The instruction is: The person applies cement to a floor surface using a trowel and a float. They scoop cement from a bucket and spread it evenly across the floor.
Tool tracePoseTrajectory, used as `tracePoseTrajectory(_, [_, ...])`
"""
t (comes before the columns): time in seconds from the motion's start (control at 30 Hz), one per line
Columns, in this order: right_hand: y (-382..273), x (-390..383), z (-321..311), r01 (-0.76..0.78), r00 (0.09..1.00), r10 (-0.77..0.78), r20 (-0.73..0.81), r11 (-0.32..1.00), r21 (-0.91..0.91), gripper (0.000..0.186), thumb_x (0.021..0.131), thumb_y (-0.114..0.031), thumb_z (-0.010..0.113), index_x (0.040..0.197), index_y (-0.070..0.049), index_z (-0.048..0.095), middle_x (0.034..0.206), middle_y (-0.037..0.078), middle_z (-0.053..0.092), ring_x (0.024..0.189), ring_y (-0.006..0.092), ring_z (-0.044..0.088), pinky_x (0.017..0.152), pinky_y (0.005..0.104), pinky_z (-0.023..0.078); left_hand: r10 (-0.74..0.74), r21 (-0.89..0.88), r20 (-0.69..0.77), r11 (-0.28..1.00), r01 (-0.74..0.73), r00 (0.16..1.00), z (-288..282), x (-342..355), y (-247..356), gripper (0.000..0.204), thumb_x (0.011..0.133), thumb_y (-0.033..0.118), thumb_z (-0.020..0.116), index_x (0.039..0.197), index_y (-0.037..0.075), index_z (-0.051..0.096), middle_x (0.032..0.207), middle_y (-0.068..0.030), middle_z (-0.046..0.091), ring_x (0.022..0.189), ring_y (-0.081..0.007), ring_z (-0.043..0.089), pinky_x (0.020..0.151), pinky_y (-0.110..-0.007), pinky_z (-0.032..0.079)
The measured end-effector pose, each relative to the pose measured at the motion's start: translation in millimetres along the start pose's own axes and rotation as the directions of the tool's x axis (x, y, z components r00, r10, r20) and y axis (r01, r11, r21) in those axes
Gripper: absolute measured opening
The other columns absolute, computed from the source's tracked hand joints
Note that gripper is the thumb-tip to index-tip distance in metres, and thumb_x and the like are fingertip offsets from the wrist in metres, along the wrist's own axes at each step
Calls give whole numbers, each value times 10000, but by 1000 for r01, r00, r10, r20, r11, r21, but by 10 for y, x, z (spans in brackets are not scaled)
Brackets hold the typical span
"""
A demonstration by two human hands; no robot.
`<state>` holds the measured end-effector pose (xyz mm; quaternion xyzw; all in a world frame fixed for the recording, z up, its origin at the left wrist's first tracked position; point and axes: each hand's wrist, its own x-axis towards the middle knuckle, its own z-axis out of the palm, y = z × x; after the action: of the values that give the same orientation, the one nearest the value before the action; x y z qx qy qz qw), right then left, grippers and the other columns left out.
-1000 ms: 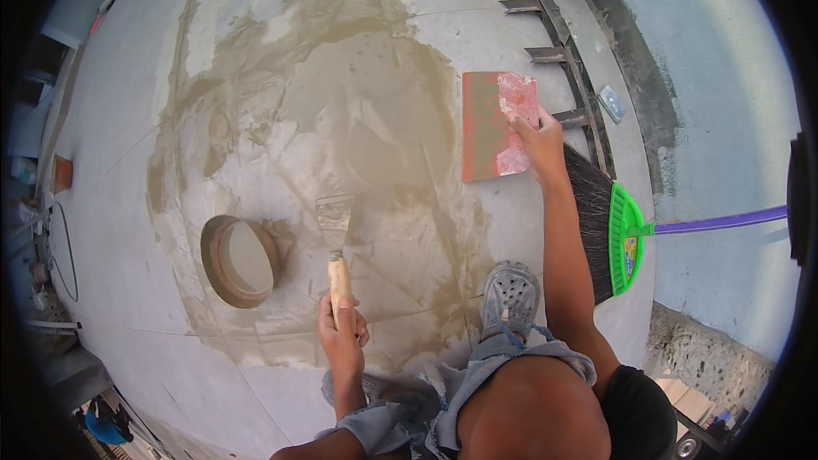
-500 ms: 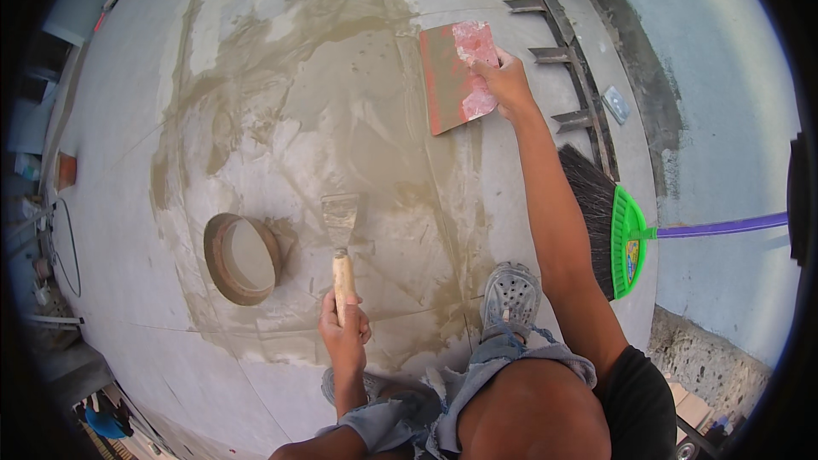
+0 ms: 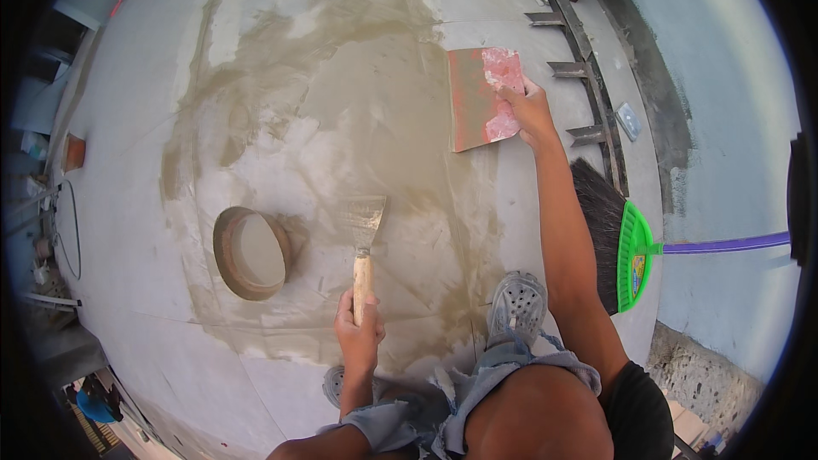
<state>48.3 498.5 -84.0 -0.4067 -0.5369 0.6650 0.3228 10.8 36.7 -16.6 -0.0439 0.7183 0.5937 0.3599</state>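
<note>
My left hand (image 3: 359, 324) is closed round the wooden handle of a putty knife (image 3: 364, 277). Its wide metal blade points away from me above the floor. Farther off to the right, my right hand (image 3: 530, 111) grips the edge of a flat red plastic spreader (image 3: 481, 98), smeared with grey-brown paste and dried white patches. The spreader's left edge is at a smoothed band of wet grey-brown paste (image 3: 375, 89); whether it touches cannot be made out. A round tub (image 3: 227, 251) with paste inside stands tilted in appearance left of the putty knife.
On the right lie a black metal bar with short prongs (image 3: 588, 68) and a broom (image 3: 632, 255) with black bristles, green head and purple handle. A small light-blue packet (image 3: 629, 121) rests beside the bar. At the far left are an orange pot (image 3: 74, 152) and a cable (image 3: 72, 238).
The whole view has shifted slightly, moving things right and down in the picture. The putty knife blade has tilted a little to the right. Both hands keep their grips.
</note>
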Motion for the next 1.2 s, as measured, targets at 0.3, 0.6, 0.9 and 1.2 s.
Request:
tracePoseTrajectory(0.3, [-336,-208,121,50,998,-49,28,999,-21,437,958,-87,771,1353,66,663,1169,98,746,973,138,697,880,312,567,-8,0,15,1000,8,1000,-68,-41,4,239,1105,272,647,1130,41,591,680,45,473,516,-25,386,436,-216,258])
tracePoseTrajectory(0.6, [-153,-1435,-592,-97,991,78,-110,981,-171,458,963,-118,783,1373,51,666,1154,76,753,976,118,681,898,300,558,-2,-44,23,999,3,1000,-105,11,-35,237,1097,221,627,1211,17,590,715,31,506,520,-30,404,443,-224,282])
tracePoseTrajectory(0.9, [104,-1383,-402,-112,994,112,-11,993,-39,484,980,-123,784,1410,48,643,1180,71,742,1011,113,669,907,302,557,-15,-95,43,995,19,999,-100,29,-88,307,1085,189,656,1309,-8,579,869,-9,591,564,-31,455,449,-221,326])
tracePoseTrajectory(1.2, [-9,-1254,-258,-77,997,76,-21,997,-23,460,990,-108,772,1400,56,641,1207,96,744,1054,132,684,943,313,558,-48,-72,32,996,50,998,-179,7,-100,342,1087,215,669,1338,0,580,922,-6,606,572,-32,463,458,-219,340])
